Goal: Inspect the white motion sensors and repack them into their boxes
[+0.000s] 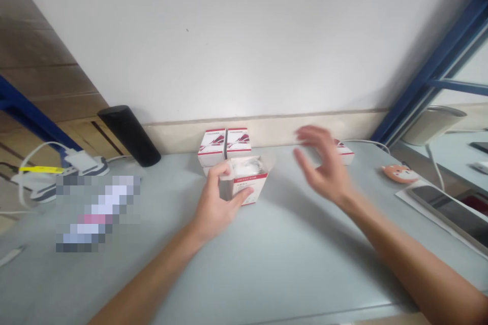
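My left hand [216, 203] grips a small white cardboard box [249, 188] with a red edge, thumb on its front and fingers at its left side. The box's top is open, and something whitish shows inside, too unclear to name. To the right, my right hand [322, 165] hovers above the table with fingers and thumb apart, slightly blurred, holding nothing. Behind it, partly hidden, lies another white and red box [345, 152]. Two closed boxes [212, 144] with the same print stand side by side just behind the held one.
A black cylinder [129, 134] stands against the wall at left. Power strips [72, 175] with cables lie beside it, near a pixelated patch. On the right are an orange animal-face item [399, 173] and a dark phone-like slab [446, 210]. Blue frame posts [438, 56] flank the table.
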Demonstrator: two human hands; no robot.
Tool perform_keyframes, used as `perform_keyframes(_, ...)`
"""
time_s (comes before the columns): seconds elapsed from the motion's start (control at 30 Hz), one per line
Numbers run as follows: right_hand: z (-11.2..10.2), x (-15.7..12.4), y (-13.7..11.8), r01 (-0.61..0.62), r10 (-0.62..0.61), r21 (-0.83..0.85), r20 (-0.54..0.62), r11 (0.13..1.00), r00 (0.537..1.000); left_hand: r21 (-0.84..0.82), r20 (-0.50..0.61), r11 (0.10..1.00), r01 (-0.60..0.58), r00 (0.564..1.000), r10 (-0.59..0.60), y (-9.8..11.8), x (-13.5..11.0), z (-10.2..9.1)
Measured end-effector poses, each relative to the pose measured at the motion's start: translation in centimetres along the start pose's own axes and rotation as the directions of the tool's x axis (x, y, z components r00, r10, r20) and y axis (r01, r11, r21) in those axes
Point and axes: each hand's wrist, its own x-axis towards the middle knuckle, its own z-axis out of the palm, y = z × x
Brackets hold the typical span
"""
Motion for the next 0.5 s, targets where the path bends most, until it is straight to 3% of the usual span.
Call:
perform_keyframes(0.03,-0.8,0.5,0.2,0.036,-0.045,-0.046,-0.23,0.998,0.972,-0.006,0.039,1.0,-0.012,0.999,0.012,0.2,0.1,-0.2)
perform_keyframes(0.07,-1.4,0.9,0.3,0.059,-0.082,-0.068,-0.418,0.996,0.905,-0.009,0.076,0.999,-0.04,0.996,0.041,0.6,0.2,-0.3)
perform_keyframes(0.1,-1.9,1.2,0.1,0.085,-0.12,-0.09,-0.524,0.992,0.843,-0.005,0.105,0.997,-0.079,0.991,0.079,1.0,0.2,-0.4)
perform_keyframes(0.13,-2.2,1.2,-0.4,0.119,-0.161,-0.113,-0.539,0.986,0.827,0.008,0.129,0.992,-0.127,0.984,0.125,1.4,0.3,-0.4)
perform_keyframes(0.17,-2.2,1.2,-1.0,0.159,-0.207,-0.143,-0.459,0.977,0.864,0.024,0.15,0.984,-0.177,0.974,0.172,1.8,0.2,-0.4)
perform_keyframes(0.23,-1.7,0.6,-2.4,0.229,-0.252,-0.204,-0.095,0.952,0.963,0.044,0.194,0.96,-0.276,0.945,0.262,2.4,0.2,-0.3)
perform_keyframes(0.3,-0.9,0.1,-3.5,0.227,-0.175,-0.257,0.211,0.939,0.962,0.052,0.237,0.937,-0.346,0.916,0.325,2.8,0.2,-0.2)
perform_keyframes(0.37,-0.5,-0.1,-4.0,0.176,-0.074,-0.304,0.32,0.936,0.945,0.072,0.251,0.912,-0.403,0.893,0.374,2.9,0.2,-0.2)
perform_keyframes(0.5,-0.5,-0.1,-3.7,0.146,-0.01,-0.356,0.355,0.923,0.935,0.305,0.206,0.793,-0.528,0.849,0.486,3.6,0.0,0.1)
